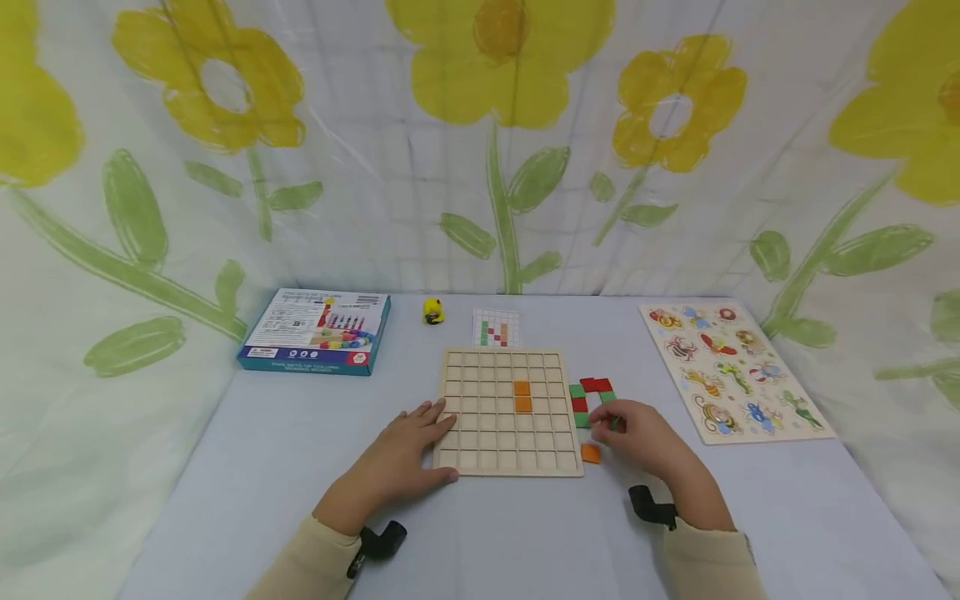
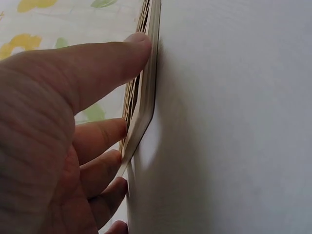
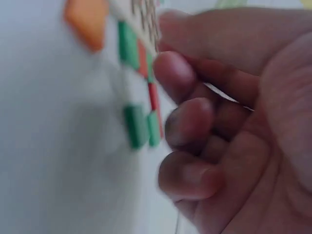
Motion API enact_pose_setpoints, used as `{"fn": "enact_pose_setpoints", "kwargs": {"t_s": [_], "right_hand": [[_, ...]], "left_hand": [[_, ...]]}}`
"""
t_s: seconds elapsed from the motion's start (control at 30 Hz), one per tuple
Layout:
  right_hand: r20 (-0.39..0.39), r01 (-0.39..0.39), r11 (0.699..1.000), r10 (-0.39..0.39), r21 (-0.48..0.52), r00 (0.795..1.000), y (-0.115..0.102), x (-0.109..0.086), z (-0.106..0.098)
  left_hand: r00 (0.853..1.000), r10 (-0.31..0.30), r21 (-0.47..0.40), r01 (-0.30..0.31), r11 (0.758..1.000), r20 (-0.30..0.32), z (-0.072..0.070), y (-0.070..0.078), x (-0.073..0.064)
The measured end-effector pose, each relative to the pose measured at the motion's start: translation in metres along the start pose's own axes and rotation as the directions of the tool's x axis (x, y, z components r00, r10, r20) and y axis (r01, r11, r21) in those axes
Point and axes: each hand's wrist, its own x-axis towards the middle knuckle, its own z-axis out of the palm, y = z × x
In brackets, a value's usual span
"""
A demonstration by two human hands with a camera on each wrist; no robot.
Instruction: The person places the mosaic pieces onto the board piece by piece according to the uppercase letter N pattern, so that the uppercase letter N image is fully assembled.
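Observation:
A wooden grid board [image 1: 480,450] lies in front of me, with two orange square tiles [image 1: 522,397] in its cells, one above the other. My left hand [image 1: 401,450] rests at the board's near left corner. Its thumb [image 2: 117,58] touches the near edge and the fingertips touch the left side. Beside the board's right side, my right hand [image 1: 637,437] hovers over a cluster of red and green tiles [image 1: 580,405], hiding some of them. Its fingers bend loosely, and no tile shows between thumb and index finger. A loose orange tile [image 1: 590,452] lies just left of this hand.
Behind the board is a pattern card [image 1: 497,327] with coloured squares, near a small yellow toy [image 1: 432,311]. A boxed set [image 1: 315,331] lies at the far left. On the right lies an insect puzzle board [image 1: 735,367]. A flower-printed curtain [image 1: 360,208] hangs behind the table.

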Motion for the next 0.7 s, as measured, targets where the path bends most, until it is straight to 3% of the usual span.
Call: {"fn": "enact_pose_setpoints", "kwargs": {"t_s": [0.2, 0.7], "right_hand": [[0.017, -0.020, 1.000, 0.020, -0.006, 1.000, 0.014, -0.018, 0.010], [-0.060, 0.001, 0.999, -0.002, -0.032, 0.998, 0.011, -0.016, 0.026]], "left_hand": [[1.000, -0.002, -0.014, 0.002, 1.000, -0.008, 0.002, -0.001, 0.001], [1.000, -0.015, -0.030, 0.015, 0.999, -0.001, 0.001, 0.001, 0.001]]}}
